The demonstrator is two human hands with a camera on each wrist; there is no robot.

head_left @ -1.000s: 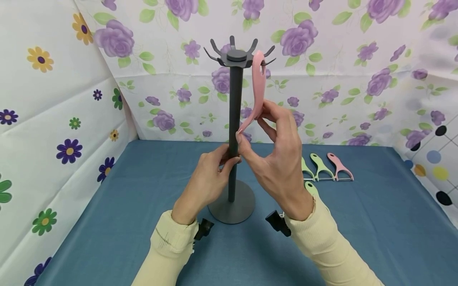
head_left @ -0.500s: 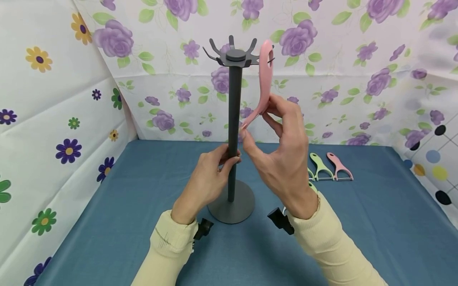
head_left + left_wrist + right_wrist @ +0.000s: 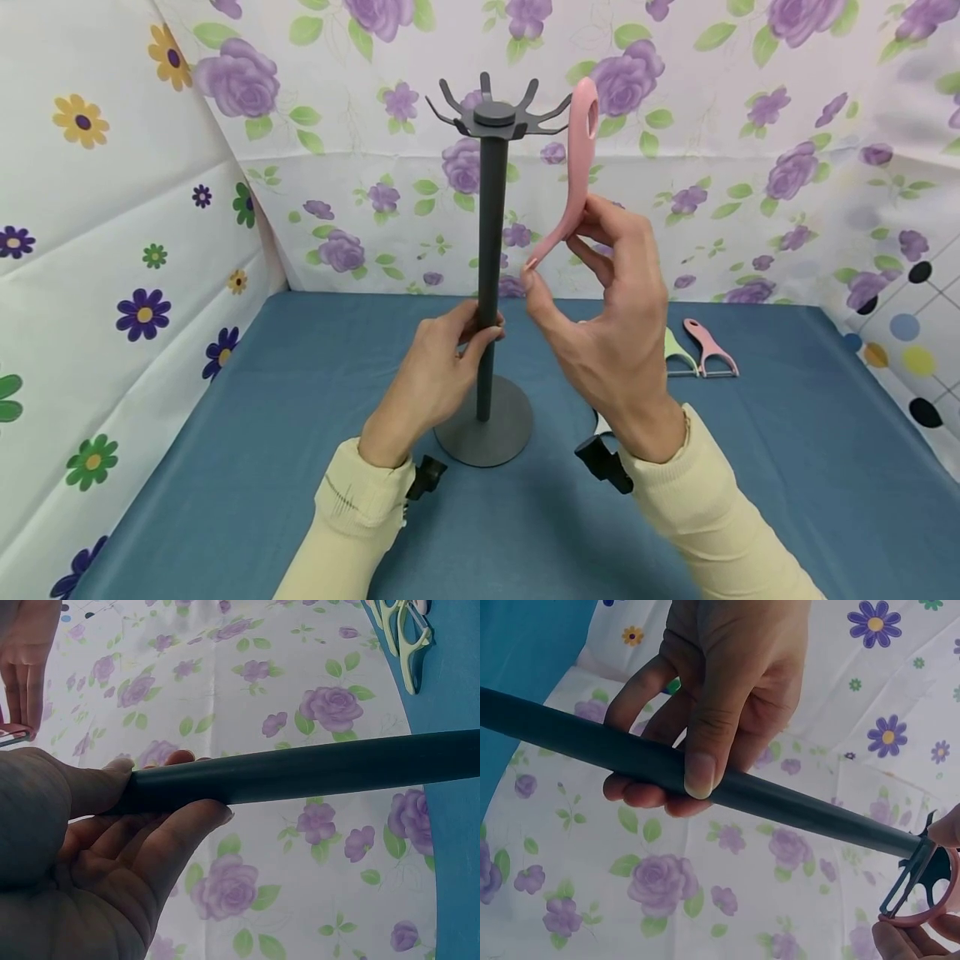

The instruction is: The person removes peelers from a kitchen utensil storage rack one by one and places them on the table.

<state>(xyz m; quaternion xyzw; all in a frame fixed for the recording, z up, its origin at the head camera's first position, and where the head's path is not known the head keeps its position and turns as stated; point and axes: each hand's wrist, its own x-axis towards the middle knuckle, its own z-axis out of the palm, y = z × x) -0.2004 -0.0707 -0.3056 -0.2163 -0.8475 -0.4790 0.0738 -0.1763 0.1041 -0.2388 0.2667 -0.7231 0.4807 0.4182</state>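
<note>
A dark grey stand (image 3: 491, 217) with a ring of hooks (image 3: 495, 115) at its top rises from a round base (image 3: 483, 446). My left hand (image 3: 427, 379) grips the pole low down; fingers and thumb wrap the pole (image 3: 322, 769) in the left wrist view. My right hand (image 3: 618, 308) pinches a pink peeler (image 3: 580, 154) by its blade end. The peeler is upright, its holed handle end at hook height, just right of the hook tips; whether it touches a hook I cannot tell. The right wrist view shows the peeler's blade (image 3: 904, 889).
On the blue cloth (image 3: 787, 467) to the right lie a green peeler (image 3: 681, 358) and another pink peeler (image 3: 708, 348). A pale curved object (image 3: 602, 423) is partly hidden by my right wrist. Flowered sheets (image 3: 360, 200) stand behind and at the sides.
My right hand has moved right with the pink peeler, and its handle has gone from overlapping the hooks to beyond their tips. The left hand stays on the pole.
</note>
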